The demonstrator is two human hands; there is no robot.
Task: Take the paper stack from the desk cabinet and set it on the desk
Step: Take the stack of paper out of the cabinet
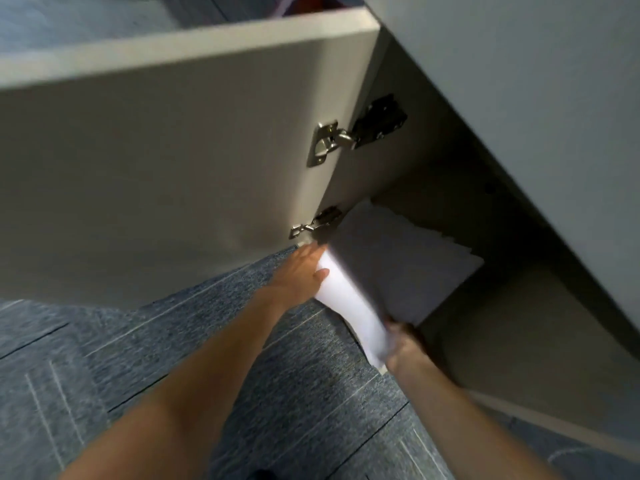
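The thick white paper stack [391, 268] lies half in and half out of the open grey desk cabinet [502, 306], its far part in shadow on the cabinet floor and its near edge, brightly lit, out over the blue-grey carpet floor [242, 358]. Both bare hands are on that near edge: the left hand [299, 275] has its grip closed on the corner nearest the door, thumb on top and fingers hidden beneath, and the right hand [403, 344] clasps the opposite near corner, though blur hides exactly how its fingers wrap.

Judging by its thickness, the stack should be fairly heavy yet floppy. The far edges already fan out in steps, so the loose sheets will likely slide over one another if tilted. Holding it from underneath at two opposite sides, kept level and squeezed a little, looks the safest way; a pinch at one edge alone would probably let the pile sag and spill.

The open pale grey cabinet door [173, 168] stands close on the left, with its lower metal hinge [317, 223] just beside the left hand and an upper metal hinge [349, 133] above. The underside of the grey bench [519, 81] overhangs the opening on the right, so the lift probably has to come out towards the person before rising, clear of door, hinge and bench edge
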